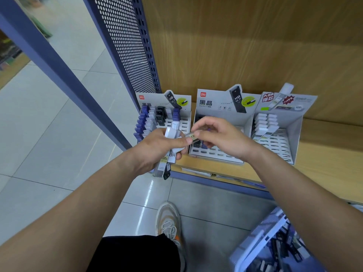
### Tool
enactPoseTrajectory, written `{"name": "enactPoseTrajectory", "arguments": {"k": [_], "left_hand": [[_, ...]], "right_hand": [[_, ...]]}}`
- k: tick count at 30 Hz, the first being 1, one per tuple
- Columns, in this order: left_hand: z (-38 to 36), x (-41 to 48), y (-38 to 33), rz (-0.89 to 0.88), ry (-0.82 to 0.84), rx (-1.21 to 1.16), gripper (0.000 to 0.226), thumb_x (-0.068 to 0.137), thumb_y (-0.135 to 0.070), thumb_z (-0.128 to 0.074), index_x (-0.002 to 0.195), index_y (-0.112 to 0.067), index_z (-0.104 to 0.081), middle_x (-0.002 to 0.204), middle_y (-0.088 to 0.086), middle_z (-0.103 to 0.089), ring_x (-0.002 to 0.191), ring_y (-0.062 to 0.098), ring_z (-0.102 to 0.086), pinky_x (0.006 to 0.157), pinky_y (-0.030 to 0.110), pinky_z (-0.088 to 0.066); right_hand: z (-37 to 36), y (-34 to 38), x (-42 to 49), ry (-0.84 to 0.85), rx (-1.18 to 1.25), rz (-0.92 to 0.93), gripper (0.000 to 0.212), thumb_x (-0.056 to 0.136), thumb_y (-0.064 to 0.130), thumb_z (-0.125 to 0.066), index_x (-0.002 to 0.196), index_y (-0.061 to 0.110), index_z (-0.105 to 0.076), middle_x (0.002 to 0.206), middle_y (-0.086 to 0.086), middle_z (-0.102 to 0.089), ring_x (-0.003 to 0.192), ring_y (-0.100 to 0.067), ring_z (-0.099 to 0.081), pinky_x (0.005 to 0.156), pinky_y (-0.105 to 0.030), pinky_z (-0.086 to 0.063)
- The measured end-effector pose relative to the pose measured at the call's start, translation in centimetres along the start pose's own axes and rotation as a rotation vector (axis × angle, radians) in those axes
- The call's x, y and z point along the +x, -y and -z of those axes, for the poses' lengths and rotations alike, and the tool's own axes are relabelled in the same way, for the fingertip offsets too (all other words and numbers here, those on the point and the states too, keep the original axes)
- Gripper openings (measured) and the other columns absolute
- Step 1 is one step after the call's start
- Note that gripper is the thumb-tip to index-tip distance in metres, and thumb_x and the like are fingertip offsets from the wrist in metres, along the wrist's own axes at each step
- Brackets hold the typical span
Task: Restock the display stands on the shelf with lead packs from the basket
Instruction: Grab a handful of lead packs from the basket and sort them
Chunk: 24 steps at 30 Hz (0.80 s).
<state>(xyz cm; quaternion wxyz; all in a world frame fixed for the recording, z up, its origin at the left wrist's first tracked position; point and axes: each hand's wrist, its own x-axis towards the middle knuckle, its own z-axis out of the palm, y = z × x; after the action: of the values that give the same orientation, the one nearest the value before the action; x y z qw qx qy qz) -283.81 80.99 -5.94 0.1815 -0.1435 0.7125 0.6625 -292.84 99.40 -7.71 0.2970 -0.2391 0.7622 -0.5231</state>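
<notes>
Restocking is running partway: the left hand (157,148) is clutching several lead packs (171,132), the right hand (222,138) is pinching a single pack (191,136), and the middle stand (213,154) is sitting mostly empty.

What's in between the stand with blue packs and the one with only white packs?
Another display stand, mostly empty, partly behind the right hand, in the head view.

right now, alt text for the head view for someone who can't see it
A person's left hand grips a bundle of lead packs while the right hand pinches a single pack beside it, in front of three display stands on a wooden shelf. A basket of more packs shows at lower right.
</notes>
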Motion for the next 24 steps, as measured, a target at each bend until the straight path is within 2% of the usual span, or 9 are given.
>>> {"name": "enactPoseTrajectory", "arguments": {"k": [3, 6, 8, 12, 14, 18, 20, 22, 24], "left_hand": [[-0.1, -0.1, 0.0, 0.015, 0.006, 0.003, 0.028, 0.087, -0.034, -0.075, 0.081, -0.010, -0.062, 0.069, 0.010, -0.060, 0.060, 0.019, -0.052, 0.057, 0.026, -0.047], [-0.2, -0.2, -0.2, 0.021, -0.045, 0.004, 0.034, 0.082, -0.042, -0.074, 0.086, -0.010, -0.063, 0.070, 0.007, -0.061, 0.061, 0.018, -0.052, 0.056, 0.025, -0.045], [0.1, -0.2, -0.2, 0.035, -0.110, -0.023, 0.027, 0.088, -0.038, -0.072, 0.088, -0.013, -0.064, 0.071, 0.004, -0.062, 0.060, 0.017, -0.053, 0.054, 0.027, -0.045], [0.6, 0.0, -0.1, 0.037, -0.175, -0.075, 0.020, 0.098, -0.031, -0.065, 0.088, -0.013, -0.063, 0.070, 0.001, -0.062, 0.060, 0.015, -0.053, 0.050, 0.026, -0.046], [0.5, 0.1, -0.1, 0.023, -0.175, -0.069, 0.020, 0.099, -0.029, -0.065, 0.085, -0.014, -0.063, 0.071, 0.002, -0.062, 0.060, 0.016, -0.054, 0.049, 0.026, -0.045], [0.1, 0.2, -0.3, 0.023, -0.183, -0.051, 0.017, 0.097, -0.025, -0.067, 0.085, -0.014, -0.063, 0.071, 0.002, -0.063, 0.059, 0.016, -0.054, 0.049, 0.025, -0.045], [0.1, 0.3, -0.4, 0.022, -0.191, -0.056, 0.014, 0.097, -0.022, -0.067, 0.087, -0.014, -0.063, 0.071, 0.002, -0.063, 0.059, 0.016, -0.055, 0.048, 0.025, -0.045], [0.1, 0.4, -0.6, 0.013, -0.188, -0.059, 0.011, 0.097, -0.018, -0.067, 0.088, -0.013, -0.062, 0.070, 0.003, -0.063, 0.058, 0.017, -0.054, 0.047, 0.025, -0.044], [-0.2, 0.5, -0.7, -0.008, -0.169, -0.043, 0.010, 0.097, -0.014, -0.065, 0.088, -0.013, -0.062, 0.068, 0.003, -0.061, 0.058, 0.018, -0.053, 0.047, 0.025, -0.043]], "right_hand": [[-0.1, -0.2, 0.1, 0.025, -0.112, 0.034, 0.012, 0.091, 0.033, -0.072, 0.093, 0.021, -0.073, 0.089, 0.000, -0.070, 0.072, -0.013, -0.059, 0.065, -0.037, -0.050], [0.3, -0.2, -0.1, -0.001, -0.007, 0.019, 0.011, 0.091, 0.025, -0.071, 0.088, 0.014, -0.072, 0.076, -0.006, -0.065, 0.063, -0.015, -0.056, 0.057, -0.031, -0.049], [0.7, -0.3, -0.3, -0.030, 0.065, -0.002, 0.011, 0.093, 0.020, -0.069, 0.087, 0.011, -0.069, 0.071, -0.005, -0.066, 0.057, -0.016, -0.055, 0.054, -0.029, -0.049], [0.9, -1.0, -0.8, 0.014, 0.139, -0.014, 0.010, 0.095, 0.013, -0.066, 0.093, 0.006, -0.059, 0.085, -0.015, -0.074, 0.058, -0.021, -0.060, 0.054, -0.031, -0.050], [0.6, -1.1, -1.0, 0.068, 0.136, -0.024, 0.011, 0.097, 0.011, -0.063, 0.094, 0.007, -0.053, 0.085, -0.011, -0.075, 0.058, -0.019, -0.055, 0.054, -0.028, -0.047], [-0.1, -1.2, -0.7, 0.074, 0.214, -0.123, 0.011, 0.102, 0.015, -0.052, 0.091, 0.013, -0.050, 0.066, 0.003, -0.066, 0.066, -0.022, -0.042, 0.056, -0.029, -0.033], [-0.3, -1.4, -0.8, 0.066, 0.218, -0.117, 0.011, 0.102, 0.018, -0.052, 0.091, 0.017, -0.053, 0.071, 0.003, -0.063, 0.066, -0.019, -0.040, 0.057, -0.028, -0.034], [-0.4, -1.7, -1.0, 0.075, 0.216, -0.097, 0.005, 0.101, 0.013, -0.055, 0.103, 0.018, -0.057, 0.084, 0.000, -0.061, 0.064, -0.012, -0.044, 0.058, -0.025, -0.037], [-0.4, -2.0, -1.3, 0.081, 0.225, -0.097, 0.022, 0.099, 0.006, -0.057, 0.118, 0.017, -0.058, 0.097, -0.003, -0.060, 0.067, -0.007, -0.051, 0.060, -0.023, -0.040]]}}
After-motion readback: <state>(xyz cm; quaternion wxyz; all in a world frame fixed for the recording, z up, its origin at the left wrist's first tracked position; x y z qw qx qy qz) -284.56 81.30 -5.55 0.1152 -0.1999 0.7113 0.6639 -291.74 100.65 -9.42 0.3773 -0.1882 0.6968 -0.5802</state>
